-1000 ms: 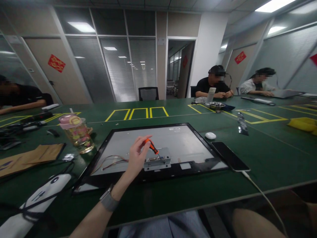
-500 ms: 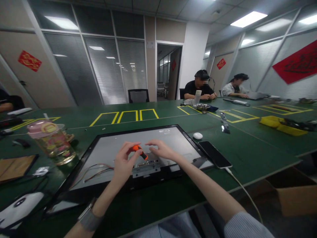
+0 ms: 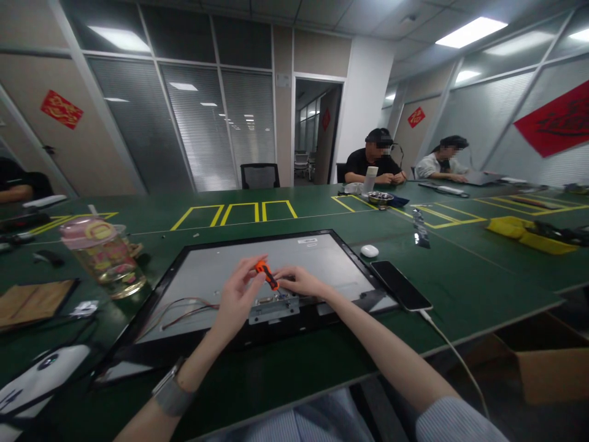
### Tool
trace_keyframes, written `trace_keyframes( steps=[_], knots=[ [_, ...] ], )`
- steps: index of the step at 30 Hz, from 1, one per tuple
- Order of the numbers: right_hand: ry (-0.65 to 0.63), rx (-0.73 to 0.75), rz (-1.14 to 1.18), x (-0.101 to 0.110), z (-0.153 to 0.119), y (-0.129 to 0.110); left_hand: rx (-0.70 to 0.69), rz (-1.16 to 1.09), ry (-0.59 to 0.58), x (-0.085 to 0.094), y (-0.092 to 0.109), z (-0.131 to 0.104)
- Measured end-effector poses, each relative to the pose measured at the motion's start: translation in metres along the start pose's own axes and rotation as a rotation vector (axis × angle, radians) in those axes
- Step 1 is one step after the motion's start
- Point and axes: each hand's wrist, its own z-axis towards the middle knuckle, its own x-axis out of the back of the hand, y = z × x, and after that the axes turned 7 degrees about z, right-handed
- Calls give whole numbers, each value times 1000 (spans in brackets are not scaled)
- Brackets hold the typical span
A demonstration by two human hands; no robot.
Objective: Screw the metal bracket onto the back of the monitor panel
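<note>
A large flat panel (image 3: 221, 264) with a black frame lies on the green table. At its near edge sits a metal bracket (image 3: 275, 312) with small parts on it. My left hand (image 3: 239, 294) grips an orange and black screwdriver (image 3: 268, 275), tilted with its tip down at the bracket. Close to the screwdriver's right side is my right hand (image 3: 301, 282), its fingers bent toward the tip; whether they hold anything is hidden. Thin wires (image 3: 184, 304) run over the panel to the left of my left hand.
A pink-lidded cup (image 3: 103, 258) stands left of the panel. On the right lie a phone (image 3: 400, 285) with a cable, a white case (image 3: 369, 251) and yellow trays (image 3: 529, 234). Two people (image 3: 375, 161) sit across the table; another is partly visible at far left.
My right hand has come down and closer to the screwdriver. The screwdriver has shifted slightly right and stands a little steeper. The view has moved slightly.
</note>
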Motion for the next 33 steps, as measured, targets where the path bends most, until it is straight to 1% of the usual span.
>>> trace_keyframes(
  steps=[3,7,9,10,13,15,17,20,23,26,30,33],
  knots=[
    [-24,0,-14,1,-2,-2,1,57,35,0,-2,1],
    [-37,-7,-19,2,-4,-2,66,-17,-26,2,-2,0],
    [-32,-23,-27,2,-4,-3,68,-51,-37,2,0,-1],
    [-29,-33,-34,3,-4,-4,53,-47,-28,2,1,-1],
    [-35,-50,-51,3,-4,-6,-7,17,49,1,3,1],
    [-41,-48,-48,4,-4,-6,-14,52,68,2,3,2],
    [-39,-45,-42,4,-5,-5,6,46,42,3,2,2],
    [-28,-43,-41,3,-5,-1,57,-30,-11,4,0,1],
    [-22,-39,-37,3,-5,1,84,-79,-39,3,-1,0],
    [-30,-38,-39,3,-5,0,60,-43,-20,2,-3,1],
    [-39,-39,-45,3,-4,0,-7,54,71,2,-4,2],
    [-35,-40,-36,3,-4,2,-7,7,26,3,-2,2]
  ],
)
